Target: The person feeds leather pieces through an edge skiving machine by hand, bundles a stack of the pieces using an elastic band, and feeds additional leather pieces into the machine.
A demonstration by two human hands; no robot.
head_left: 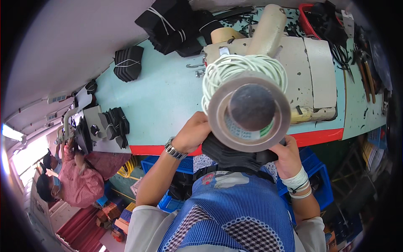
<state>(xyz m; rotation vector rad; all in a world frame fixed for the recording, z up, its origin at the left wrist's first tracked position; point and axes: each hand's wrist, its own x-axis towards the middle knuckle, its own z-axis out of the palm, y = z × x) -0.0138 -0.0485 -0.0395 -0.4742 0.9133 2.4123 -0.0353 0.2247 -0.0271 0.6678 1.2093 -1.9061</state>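
1 blk stack (231, 154); btwn L fingers (203, 126) & R fingers (289, 145); grip: can't tell

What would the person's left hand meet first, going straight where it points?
The round grey-brown tape roll comes first in view, overlapping the left hand; depth is unclear, so the hand might pass beneath.

From close above, the head view (a wide fisheye) faces down over the apron (239, 201) and worktable (166, 94).
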